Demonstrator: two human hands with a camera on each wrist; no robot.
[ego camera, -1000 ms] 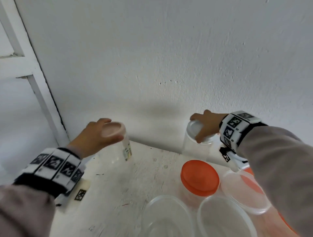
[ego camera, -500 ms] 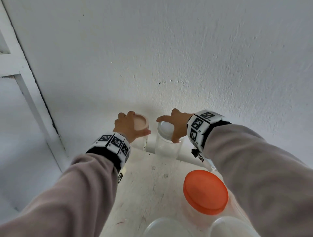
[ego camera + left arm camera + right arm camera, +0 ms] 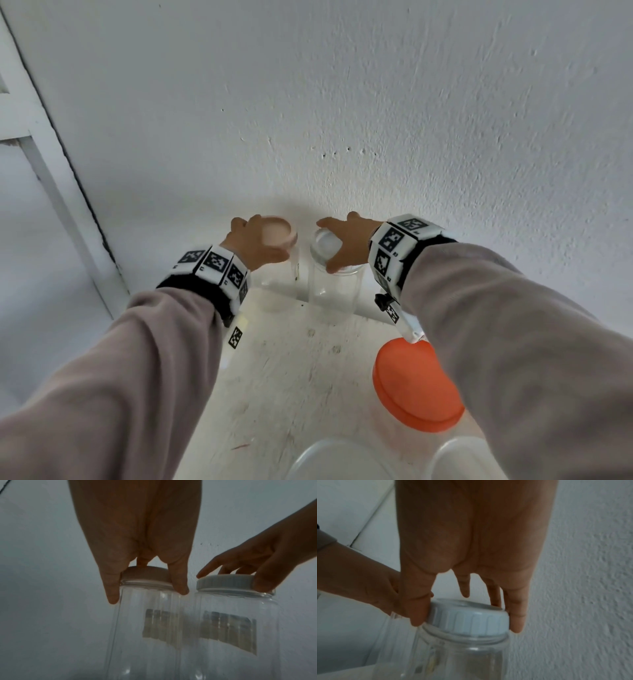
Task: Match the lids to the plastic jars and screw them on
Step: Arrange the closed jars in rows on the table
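Two tall clear plastic jars stand side by side at the table's far edge by the wall. The left jar carries a pale pink lid; my left hand grips that lid from above with fingers and thumb down its sides. The right jar carries a ribbed white lid, and my right hand holds it by the rim between thumb and fingers.
A wide jar with an orange lid stands at the near right, partly under my right sleeve. Two open clear containers sit at the bottom edge. The white wall rises right behind the jars, on the white table.
Both hands carried their lidded jars away from me and inward; the jars, wide apart a second ago, now stand next to each other by the wall. The camera view tilted forward.
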